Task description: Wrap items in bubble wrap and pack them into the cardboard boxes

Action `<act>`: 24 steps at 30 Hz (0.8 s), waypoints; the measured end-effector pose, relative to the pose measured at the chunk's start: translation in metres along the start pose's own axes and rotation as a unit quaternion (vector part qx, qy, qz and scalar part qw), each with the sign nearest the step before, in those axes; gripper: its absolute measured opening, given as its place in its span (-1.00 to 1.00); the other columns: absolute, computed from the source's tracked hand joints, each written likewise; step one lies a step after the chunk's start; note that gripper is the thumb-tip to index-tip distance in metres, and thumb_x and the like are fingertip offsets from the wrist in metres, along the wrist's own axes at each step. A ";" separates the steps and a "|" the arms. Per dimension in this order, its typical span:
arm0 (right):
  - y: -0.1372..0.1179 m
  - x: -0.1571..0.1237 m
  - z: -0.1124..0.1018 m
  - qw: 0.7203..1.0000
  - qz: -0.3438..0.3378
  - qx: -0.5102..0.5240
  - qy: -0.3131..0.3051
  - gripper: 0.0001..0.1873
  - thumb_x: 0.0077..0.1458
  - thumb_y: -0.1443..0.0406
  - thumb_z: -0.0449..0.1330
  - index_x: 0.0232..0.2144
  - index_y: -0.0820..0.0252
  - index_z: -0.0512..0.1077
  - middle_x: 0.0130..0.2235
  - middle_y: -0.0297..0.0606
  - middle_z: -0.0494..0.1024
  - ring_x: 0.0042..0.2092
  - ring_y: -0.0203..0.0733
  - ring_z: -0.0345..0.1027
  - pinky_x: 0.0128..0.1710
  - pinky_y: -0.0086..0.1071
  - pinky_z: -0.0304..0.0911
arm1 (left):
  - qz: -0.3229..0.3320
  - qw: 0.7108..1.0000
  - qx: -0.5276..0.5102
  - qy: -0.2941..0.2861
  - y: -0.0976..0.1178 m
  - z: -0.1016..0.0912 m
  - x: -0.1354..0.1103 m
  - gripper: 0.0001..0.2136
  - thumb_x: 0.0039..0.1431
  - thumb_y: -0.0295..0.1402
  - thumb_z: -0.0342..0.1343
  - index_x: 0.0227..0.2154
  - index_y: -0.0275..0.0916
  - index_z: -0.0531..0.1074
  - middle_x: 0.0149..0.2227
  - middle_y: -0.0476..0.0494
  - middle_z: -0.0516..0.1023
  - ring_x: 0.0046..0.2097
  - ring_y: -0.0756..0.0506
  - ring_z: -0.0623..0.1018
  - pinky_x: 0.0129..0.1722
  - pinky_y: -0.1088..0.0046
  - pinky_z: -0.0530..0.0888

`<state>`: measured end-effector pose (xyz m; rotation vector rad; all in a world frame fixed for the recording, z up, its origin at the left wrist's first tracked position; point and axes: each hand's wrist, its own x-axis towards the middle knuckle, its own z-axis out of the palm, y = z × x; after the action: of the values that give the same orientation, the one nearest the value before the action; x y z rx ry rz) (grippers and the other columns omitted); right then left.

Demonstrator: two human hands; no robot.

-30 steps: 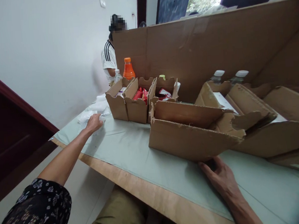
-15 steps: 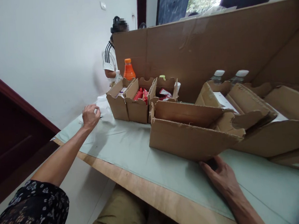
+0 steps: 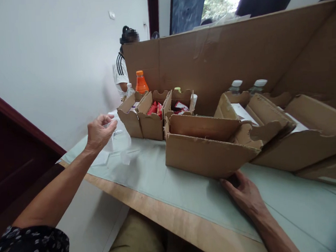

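Observation:
My left hand [image 3: 98, 131] is raised over the left end of the table, fingers pinched on a clear plastic bag [image 3: 119, 143] that hangs from it. My right hand [image 3: 245, 194] lies on the pale green table cover [image 3: 160, 176], its fingertips tucked under the front corner of a large open cardboard box [image 3: 206, 148]. Whether those fingers grip the box is hidden.
Three small cardboard boxes [image 3: 152, 113] with red packets stand at the back left. An orange bottle [image 3: 141, 83] and two clear bottles [image 3: 247, 86] stand by a tall cardboard wall [image 3: 237, 48]. More folded boxes [image 3: 307, 139] lie right. Another person [image 3: 120, 69] sits behind.
My left hand has lifted off the far left of the table and drawn nearer, carrying the clear plastic bag up with it. My right hand stays at the box corner.

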<state>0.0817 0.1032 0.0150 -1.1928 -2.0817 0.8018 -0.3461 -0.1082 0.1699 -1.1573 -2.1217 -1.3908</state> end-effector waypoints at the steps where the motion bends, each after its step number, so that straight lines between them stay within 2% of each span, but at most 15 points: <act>1: 0.003 -0.002 -0.005 1.000 0.009 -0.004 -0.006 -0.45 -0.09 -0.04 0.16 -0.15 0.19 0.52 -0.21 -0.05 0.69 -0.16 0.16 0.58 -0.16 -0.08 0.43 | 0.007 1.000 -0.013 -0.005 0.009 -0.003 -0.004 -0.80 0.06 -0.20 0.20 -0.49 -0.18 0.34 -0.15 -0.20 0.72 -0.12 -0.16 0.69 -0.05 0.29 0.58; 3: 0.006 -0.014 -0.019 0.999 0.033 -0.027 -0.002 -0.39 -0.09 -0.07 0.16 -0.11 0.21 0.55 -0.15 0.02 0.69 -0.13 0.21 0.59 -0.18 -0.06 0.46 | 0.033 0.999 -0.005 -0.022 0.028 -0.008 -0.012 -0.79 0.07 -0.21 0.20 -0.51 -0.18 0.33 -0.21 -0.16 0.73 -0.19 -0.13 0.70 -0.11 0.34 0.59; 5: -0.001 -0.040 -0.033 0.997 0.044 -0.056 0.034 -0.38 -0.02 -0.09 0.16 -0.06 0.18 0.58 -0.08 0.03 0.69 -0.08 0.23 0.59 -0.22 -0.05 0.48 | 0.072 0.996 0.016 -0.043 0.048 -0.012 -0.021 -0.79 0.10 -0.24 0.20 -0.52 -0.18 0.32 -0.26 -0.11 0.72 -0.24 -0.09 0.69 -0.17 0.39 0.58; 7: -0.022 -0.072 -0.039 0.996 0.011 -0.061 0.064 -0.44 0.10 -0.09 0.16 0.00 0.08 0.58 -0.01 -0.05 0.68 -0.04 0.19 0.59 -0.24 -0.10 0.49 | 0.117 0.991 0.031 -0.065 0.067 -0.013 -0.031 -0.79 0.13 -0.28 0.19 -0.52 -0.18 0.31 -0.30 -0.08 0.71 -0.28 -0.06 0.67 -0.26 0.45 0.56; 8: -0.039 -0.087 -0.038 0.997 -0.024 -0.046 0.054 -0.48 0.16 -0.07 0.16 0.04 0.02 0.56 0.01 -0.10 0.68 -0.04 0.14 0.60 -0.22 -0.12 0.51 | 0.140 0.987 0.032 -0.077 0.077 -0.012 -0.036 -0.80 0.15 -0.30 0.19 -0.52 -0.18 0.31 -0.31 -0.06 0.71 -0.30 -0.05 0.67 -0.30 0.47 0.54; 10: -0.079 -0.107 -0.026 0.993 -0.118 -0.006 0.011 -0.46 0.22 -0.01 0.19 0.20 -0.03 0.45 0.11 -0.15 0.63 0.01 0.07 0.59 -0.10 -0.12 0.51 | 0.187 0.976 0.026 -0.107 0.097 -0.010 -0.047 -0.82 0.18 -0.34 0.17 -0.50 -0.18 0.33 -0.33 -0.04 0.70 -0.31 -0.03 0.66 -0.34 0.51 0.53; 12: -0.117 -0.109 -0.005 0.983 -0.180 0.020 -0.021 -0.27 0.20 0.03 0.26 0.36 -0.02 0.25 0.28 -0.12 0.48 0.17 0.08 0.48 0.06 -0.06 0.47 | 0.226 0.962 0.011 -0.150 0.115 -0.008 -0.060 -0.83 0.21 -0.37 0.16 -0.48 -0.19 0.35 -0.35 -0.03 0.70 -0.31 -0.02 0.67 -0.33 0.52 0.53; 14: -0.141 -0.098 0.015 0.978 -0.200 0.044 -0.037 -0.13 0.13 0.08 0.34 0.41 0.05 0.15 0.36 -0.06 0.37 0.30 0.11 0.34 0.19 0.00 0.37 | 0.247 0.949 -0.007 -0.194 0.131 -0.010 -0.070 -0.84 0.23 -0.38 0.15 -0.47 -0.19 0.36 -0.32 -0.04 0.71 -0.31 -0.02 0.67 -0.30 0.50 0.53; 15: -0.146 -0.091 0.024 0.977 -0.201 0.053 -0.044 -0.14 0.12 0.12 0.35 0.39 0.08 0.18 0.35 -0.05 0.38 0.31 0.11 0.32 0.22 0.02 0.33 | 0.247 0.945 -0.015 -0.213 0.137 -0.013 -0.074 -0.84 0.24 -0.37 0.16 -0.46 -0.18 0.36 -0.29 -0.04 0.71 -0.31 -0.02 0.67 -0.31 0.50 0.52; 17: -0.143 -0.081 0.034 0.978 -0.188 0.065 -0.064 -0.40 0.14 0.22 0.30 0.23 0.09 0.39 0.22 -0.08 0.54 0.22 0.09 0.42 0.19 0.02 0.32 | 0.222 0.946 -0.029 -0.237 0.143 -0.020 -0.077 -0.82 0.24 -0.34 0.18 -0.47 -0.18 0.35 -0.25 -0.04 0.72 -0.29 -0.03 0.68 -0.33 0.49 0.51; 19: -0.129 -0.081 0.034 0.980 -0.160 0.081 -0.088 -0.74 0.21 0.29 0.20 -0.07 0.08 0.57 -0.05 -0.18 0.69 -0.01 0.00 0.55 0.07 -0.07 0.37 | 0.169 0.953 -0.040 -0.248 0.141 -0.028 -0.073 -0.79 0.22 -0.30 0.20 -0.49 -0.17 0.35 -0.26 -0.04 0.72 -0.28 -0.05 0.67 -0.35 0.48 0.50; 21: -0.113 -0.087 0.022 0.981 -0.114 0.117 -0.108 -0.81 0.26 0.28 0.15 -0.29 0.09 0.60 -0.26 -0.26 0.69 -0.19 -0.09 0.55 -0.08 -0.20 0.38 | 0.105 0.955 -0.050 -0.274 0.131 -0.033 -0.068 -0.76 0.21 -0.23 0.22 -0.50 -0.16 0.35 -0.27 -0.05 0.71 -0.26 -0.08 0.66 -0.35 0.47 0.50; 24: -0.096 -0.095 -0.008 0.971 -0.045 0.198 -0.123 -0.80 0.24 0.17 0.23 -0.35 0.10 0.59 -0.34 -0.29 0.65 -0.27 -0.16 0.51 -0.22 -0.32 0.36 | 0.031 0.927 -0.052 -0.371 0.100 -0.028 -0.065 -0.80 0.17 -0.15 0.23 -0.41 -0.15 0.43 -0.27 -0.07 0.68 -0.26 -0.11 0.63 -0.34 0.43 0.49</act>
<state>0.0771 -0.0191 0.0723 -0.8095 -2.0177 1.3047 -0.2320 -0.1428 0.1981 -2.0229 -2.4584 -1.1485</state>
